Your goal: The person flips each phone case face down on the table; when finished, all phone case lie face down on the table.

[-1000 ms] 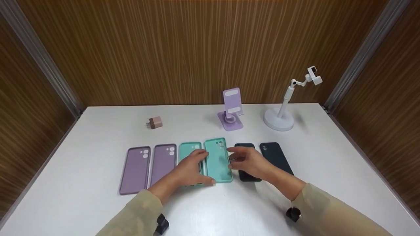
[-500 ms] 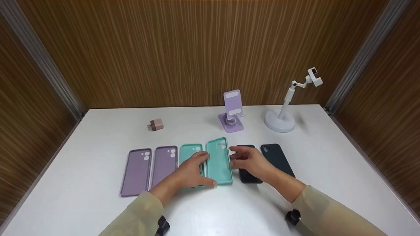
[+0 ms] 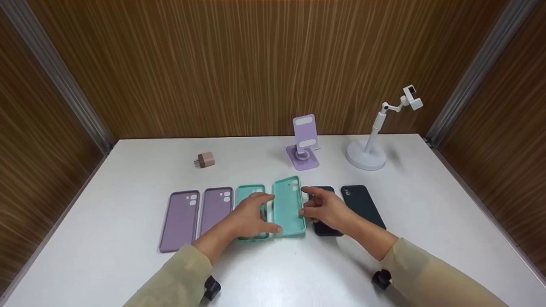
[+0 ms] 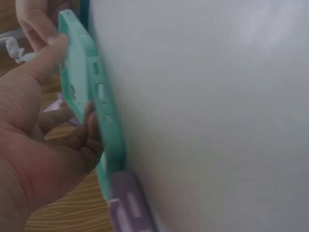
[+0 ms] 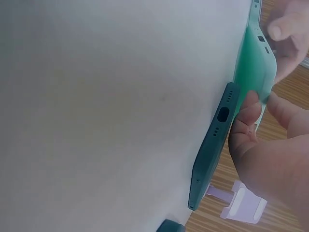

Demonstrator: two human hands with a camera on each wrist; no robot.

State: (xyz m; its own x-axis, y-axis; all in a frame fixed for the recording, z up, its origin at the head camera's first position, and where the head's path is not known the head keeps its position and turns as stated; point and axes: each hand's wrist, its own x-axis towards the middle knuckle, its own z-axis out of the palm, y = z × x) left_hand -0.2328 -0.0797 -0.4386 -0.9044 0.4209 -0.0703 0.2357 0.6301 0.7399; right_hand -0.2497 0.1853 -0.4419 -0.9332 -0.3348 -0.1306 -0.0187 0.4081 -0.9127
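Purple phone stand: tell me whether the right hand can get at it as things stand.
Probably yes, once freed: the right hand pinches the edge of the tilted teal case and would likely have to let go first. The purple phone stand stands farther back, with nothing upright between.

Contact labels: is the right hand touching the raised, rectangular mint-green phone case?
Touching: right wrist view shows the right hand pinching the raised case by its edge.

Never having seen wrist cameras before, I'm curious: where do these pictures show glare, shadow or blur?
Head: bright glare on the glossy white tabletop near the bottom, faint shadow right of the white round-based jointed stand; left wrist: pale patch upper right, purple phone case blurred; right wrist: slightly hazy, turquoise rectangular phone case shaded underneath.
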